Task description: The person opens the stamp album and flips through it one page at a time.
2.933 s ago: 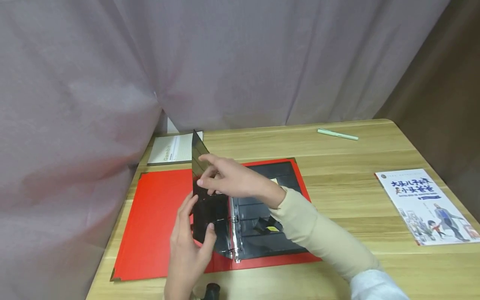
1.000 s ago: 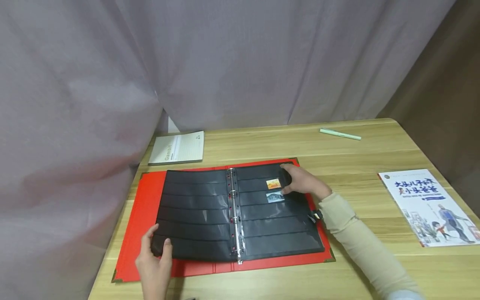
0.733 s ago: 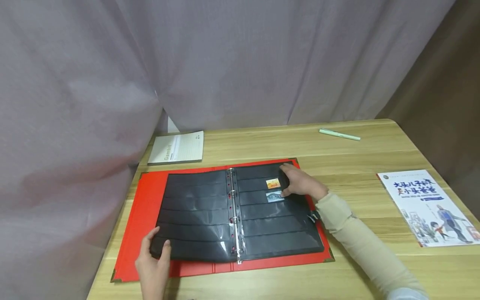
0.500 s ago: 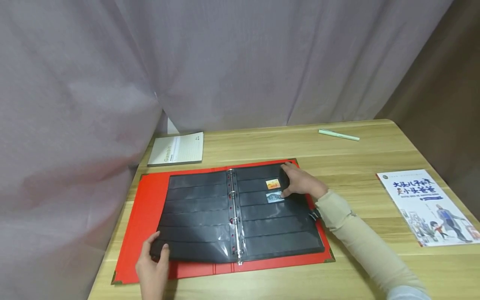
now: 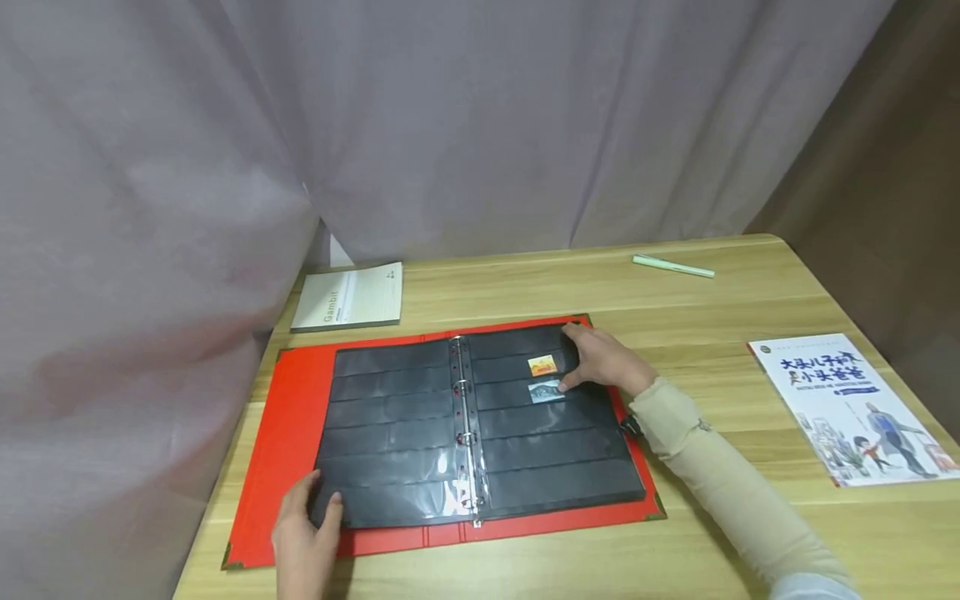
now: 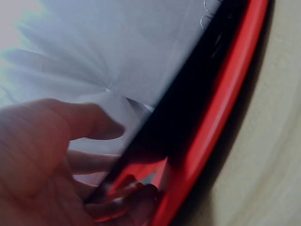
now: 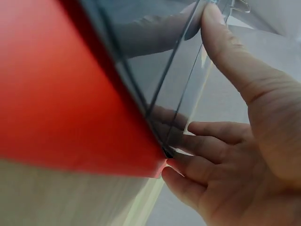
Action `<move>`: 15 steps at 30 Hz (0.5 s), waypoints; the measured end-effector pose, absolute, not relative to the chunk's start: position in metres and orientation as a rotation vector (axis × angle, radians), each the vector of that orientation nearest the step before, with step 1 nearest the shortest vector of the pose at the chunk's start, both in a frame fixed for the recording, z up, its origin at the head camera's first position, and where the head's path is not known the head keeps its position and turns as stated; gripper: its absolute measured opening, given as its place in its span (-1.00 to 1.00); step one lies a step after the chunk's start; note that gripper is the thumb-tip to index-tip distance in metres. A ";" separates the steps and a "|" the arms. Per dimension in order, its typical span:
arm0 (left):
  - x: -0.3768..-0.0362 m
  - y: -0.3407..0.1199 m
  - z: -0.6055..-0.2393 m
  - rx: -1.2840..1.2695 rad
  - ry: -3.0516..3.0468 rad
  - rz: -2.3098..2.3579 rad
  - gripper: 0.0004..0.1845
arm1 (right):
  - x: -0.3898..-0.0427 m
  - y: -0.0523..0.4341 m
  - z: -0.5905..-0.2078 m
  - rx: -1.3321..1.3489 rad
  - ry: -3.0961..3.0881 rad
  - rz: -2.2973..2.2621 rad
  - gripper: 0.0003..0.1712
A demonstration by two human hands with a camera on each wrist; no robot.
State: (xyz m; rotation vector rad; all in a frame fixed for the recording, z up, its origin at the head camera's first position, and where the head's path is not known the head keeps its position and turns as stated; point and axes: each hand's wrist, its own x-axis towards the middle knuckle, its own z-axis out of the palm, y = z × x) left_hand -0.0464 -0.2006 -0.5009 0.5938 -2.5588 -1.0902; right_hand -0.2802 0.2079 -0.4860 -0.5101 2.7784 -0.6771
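An open stamp album [image 5: 281, 433] with a red cover, brass corners and ring binding lies across the table. Its black left page [image 5: 390, 408] has rows of clear strips and no stamps. On the right page [image 5: 555, 482] sit an orange-yellow stamp [image 5: 542, 365] and, below it, a blue-grey stamp [image 5: 542, 392]. My left hand [image 5: 303, 533] is at the left page's lower outer corner, thumb above and fingers [image 6: 94, 162] reaching past its edge. My right hand [image 5: 611, 362] rests at the right page's upper outer edge, thumb [image 7: 223, 44] on the page by the blue-grey stamp, fingers spread near the corner.
A pale notepad [image 5: 348, 296] marked "Gambit" lies behind the album at the left. A light green pen [image 5: 672, 266] is at the back right of the wooden table [image 5: 697, 312]. A picture book [image 5: 855, 408] lies at the far right. Grey curtains [image 5: 450, 125] hang behind.
The page that stood upright between both hands now lies over to the left. My right hand has moved to the right page, uncovering the two stamps. Lately the left page has settled slightly lower.
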 end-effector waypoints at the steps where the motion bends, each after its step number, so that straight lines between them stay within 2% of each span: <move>1: -0.046 -0.201 -0.500 0.574 -2.595 -1.087 -0.50 | -0.280 0.208 -0.486 -0.515 2.787 -0.671 0.33; 7: -0.046 -0.200 -0.500 0.473 -2.781 -1.043 -0.37 | -0.277 0.205 -0.481 -0.540 2.823 -0.632 0.24; 15: -0.049 -0.196 -0.497 0.512 -3.049 -0.906 -0.24 | -0.266 0.197 -0.478 -0.474 2.861 -0.678 0.10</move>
